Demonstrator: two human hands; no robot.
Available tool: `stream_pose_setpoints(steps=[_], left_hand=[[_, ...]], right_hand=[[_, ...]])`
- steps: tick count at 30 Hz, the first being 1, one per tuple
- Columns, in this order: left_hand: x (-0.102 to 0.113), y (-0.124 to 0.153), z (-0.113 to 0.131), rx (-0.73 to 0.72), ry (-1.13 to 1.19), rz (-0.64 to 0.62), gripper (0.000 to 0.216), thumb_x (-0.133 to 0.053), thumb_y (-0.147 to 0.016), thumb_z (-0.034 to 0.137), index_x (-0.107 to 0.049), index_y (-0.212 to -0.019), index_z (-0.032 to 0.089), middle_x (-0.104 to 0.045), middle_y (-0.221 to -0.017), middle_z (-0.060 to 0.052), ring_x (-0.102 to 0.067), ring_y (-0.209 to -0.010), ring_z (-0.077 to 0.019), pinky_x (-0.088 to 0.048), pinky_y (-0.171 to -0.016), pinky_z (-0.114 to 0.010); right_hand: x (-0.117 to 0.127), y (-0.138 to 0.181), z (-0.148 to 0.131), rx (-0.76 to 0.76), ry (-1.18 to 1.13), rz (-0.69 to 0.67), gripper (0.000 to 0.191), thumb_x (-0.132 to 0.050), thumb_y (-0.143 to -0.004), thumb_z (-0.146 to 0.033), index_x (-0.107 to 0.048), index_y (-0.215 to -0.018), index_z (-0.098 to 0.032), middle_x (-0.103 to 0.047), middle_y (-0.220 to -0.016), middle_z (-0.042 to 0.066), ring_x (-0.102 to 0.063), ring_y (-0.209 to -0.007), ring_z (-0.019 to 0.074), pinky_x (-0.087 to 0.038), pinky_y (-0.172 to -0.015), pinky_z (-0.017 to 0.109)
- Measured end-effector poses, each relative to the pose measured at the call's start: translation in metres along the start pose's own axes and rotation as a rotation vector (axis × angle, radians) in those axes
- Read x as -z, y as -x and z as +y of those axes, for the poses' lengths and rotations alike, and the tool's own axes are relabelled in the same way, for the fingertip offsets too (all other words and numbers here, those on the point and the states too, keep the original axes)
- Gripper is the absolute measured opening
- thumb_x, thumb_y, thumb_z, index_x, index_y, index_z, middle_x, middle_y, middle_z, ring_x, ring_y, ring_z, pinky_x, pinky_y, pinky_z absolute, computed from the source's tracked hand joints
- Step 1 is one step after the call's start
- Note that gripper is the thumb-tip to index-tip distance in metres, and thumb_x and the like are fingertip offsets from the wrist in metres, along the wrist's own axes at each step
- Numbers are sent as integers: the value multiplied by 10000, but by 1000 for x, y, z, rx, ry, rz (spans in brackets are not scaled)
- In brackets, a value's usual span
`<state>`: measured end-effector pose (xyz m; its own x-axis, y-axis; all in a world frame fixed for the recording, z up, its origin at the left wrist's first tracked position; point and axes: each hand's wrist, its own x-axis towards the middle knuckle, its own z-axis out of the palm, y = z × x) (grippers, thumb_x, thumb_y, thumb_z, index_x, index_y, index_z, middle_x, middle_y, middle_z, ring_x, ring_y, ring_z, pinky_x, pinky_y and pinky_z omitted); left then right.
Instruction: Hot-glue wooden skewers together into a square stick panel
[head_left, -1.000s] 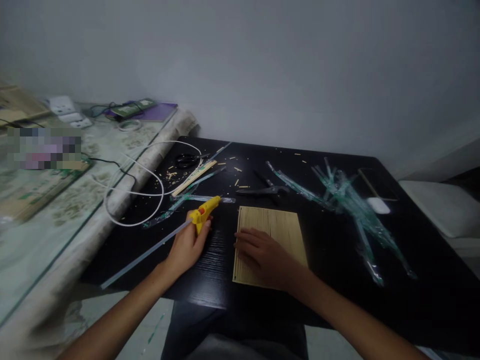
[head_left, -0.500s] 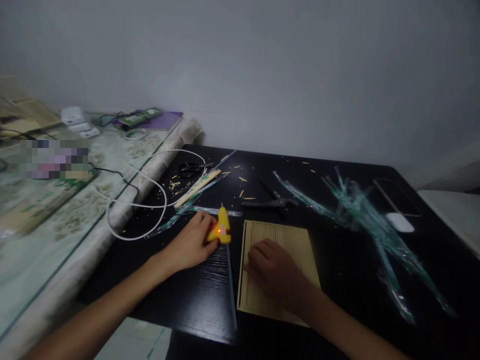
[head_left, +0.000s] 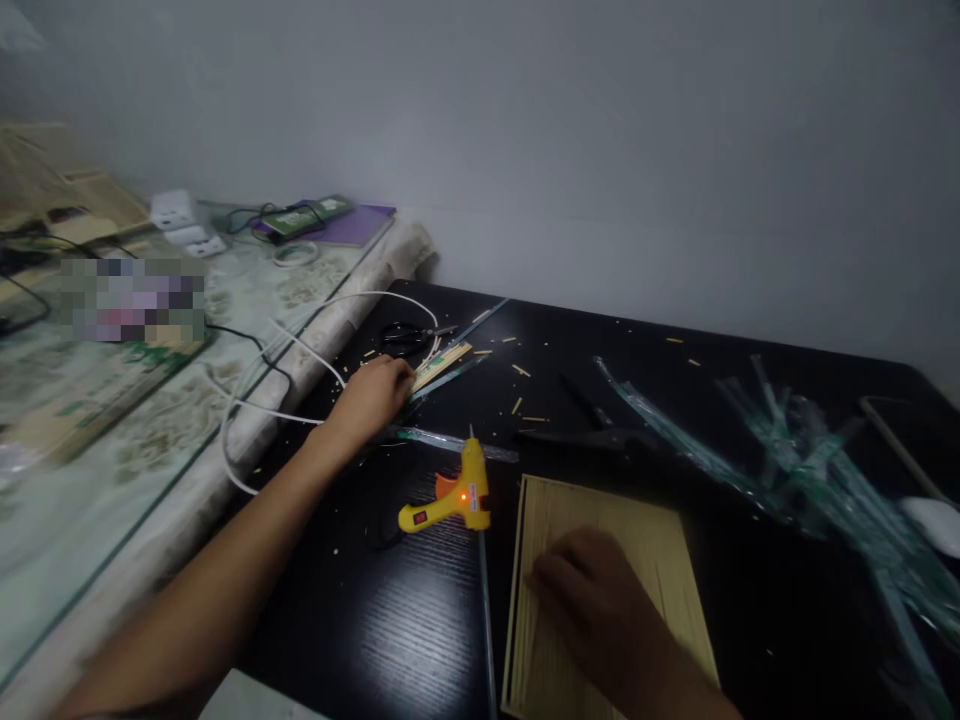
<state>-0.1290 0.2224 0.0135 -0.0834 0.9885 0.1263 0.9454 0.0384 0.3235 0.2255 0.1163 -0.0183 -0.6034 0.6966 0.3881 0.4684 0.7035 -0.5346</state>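
Note:
My left hand is at the near end of a bundle of thin wooden sticks, its fingers curled over them. A yellow hot glue gun with a lit red light lies on the black table, nozzle pointing away from me, and no hand touches it. My right hand rests over the left part of a flat panel of thin wooden strips. Its fingers are bent and closed, slightly blurred; anything beneath the fingertips is hidden. A thin strip edges the panel's left side.
Black-handled scissors lie beyond my left hand, near a looping white cable. Dark pliers-like cutters sit behind the panel. Clear-green plastic wrappers spread at right. Small stick offcuts dot the black table. A cloth-covered glass-topped table adjoins at left.
My left hand has let go of the glue gun and moved forward to the stick bundle. My right hand stays on the panel. The view has shifted, so most things appear further right.

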Motion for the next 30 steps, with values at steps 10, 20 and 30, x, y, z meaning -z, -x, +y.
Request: stream_pose_setpoints(steps=[10, 20, 30], left_hand=[[0, -1, -11, 14, -202, -83, 229, -600, -928, 336, -753, -938, 167, -717, -1042, -186, -690, -999, -363, -552, -940, -478], [9, 4, -5, 85, 33, 143, 178, -596, -954, 345, -592, -845, 203, -613, -813, -63, -641, -831, -278, -553, -890, -459], [24, 85, 63, 125, 967, 312, 296, -749, -895, 412, -625, -1069, 207, -693, -830, 9, -641, -626, -129, -563, -617, -259]], right_hand=[[12, -1, 5, -35, 23, -61, 183, -529, -1057, -187, -648, -923, -227, -600, -747, 5, -528, -710, 166, -389, -671, 325], [17, -5, 3, 29, -6, -223, 140, -548, -984, -135, -674, -962, -192, -616, -832, 24, -517, -800, 168, -413, -765, 330], [35, -28, -19, 98, 315, -493, 261, -600, -793, -45, -689, -996, -182, -592, -1066, 124, -504, -1008, 258, -439, -883, 398]])
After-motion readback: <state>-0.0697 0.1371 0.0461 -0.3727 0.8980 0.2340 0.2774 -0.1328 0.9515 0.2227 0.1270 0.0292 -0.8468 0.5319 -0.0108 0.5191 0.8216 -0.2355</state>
